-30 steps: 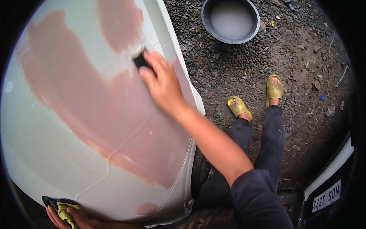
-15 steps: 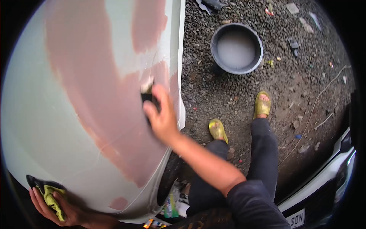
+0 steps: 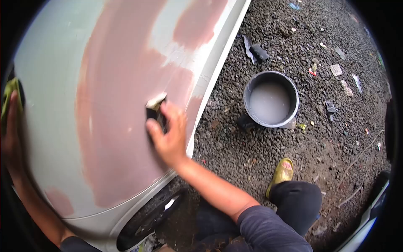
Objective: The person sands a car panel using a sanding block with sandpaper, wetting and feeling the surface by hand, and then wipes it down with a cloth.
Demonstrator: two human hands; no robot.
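Note:
My right hand [image 3: 171, 138] grips a black sanding block [image 3: 152, 114] with a pale, folded sheet of paper showing at its top end. The block is pressed on a reddish-brown patch [image 3: 121, 84] on a pale car body panel [image 3: 50, 96]. At the far left edge of the view, my left hand [image 3: 11, 130] rests by the panel's other side, with a yellow-green cloth [image 3: 9, 94] under its fingers. Part of that hand is cut off by the dark border of the view.
A dark bucket [image 3: 249, 93] of cloudy grey water stands on the gravel [image 3: 226, 147] right of the car. Litter and a dark object [image 3: 259, 53] lie around it. My foot in a yellow slipper [image 3: 280, 174] is below the bucket. Another vehicle's edge [image 3: 365, 227] shows at lower right.
The view has shifted, so the bucket sits lower and further right. My left hand with the cloth has moved up along the panel's far side. My right hand keeps the block on the patch.

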